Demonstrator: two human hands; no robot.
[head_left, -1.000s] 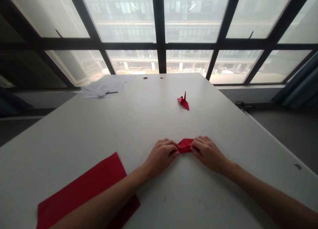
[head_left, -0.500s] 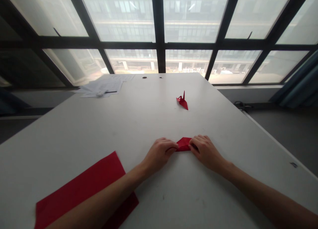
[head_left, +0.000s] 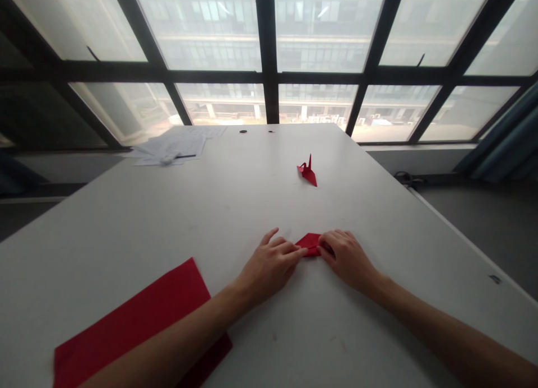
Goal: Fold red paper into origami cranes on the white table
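A small piece of folded red paper (head_left: 309, 241) lies on the table between my hands. My left hand (head_left: 272, 260) is at its left end, the index finger pressed onto the paper and the little finger lifted away. The left thumb is mostly hidden. At the right end, my right hand (head_left: 345, 256) is closed, pinching the paper between thumb and curled fingers. Farther back stands a finished red origami crane (head_left: 308, 172), touched by neither hand. A larger red paper sheet (head_left: 143, 309) lies partly under my left forearm.
The white table (head_left: 235, 208) reaches to a wall of windows. Loose white papers (head_left: 172, 144) with a dark pen on them lie at the far left. A round dark cable hole (head_left: 242, 132) sits near the far edge. Dark cables (head_left: 409, 179) are beyond the right edge.
My left hand has shifted its fingers: the index finger has slid right along the folded paper and the little finger has lifted. My right hand stays at the right end.
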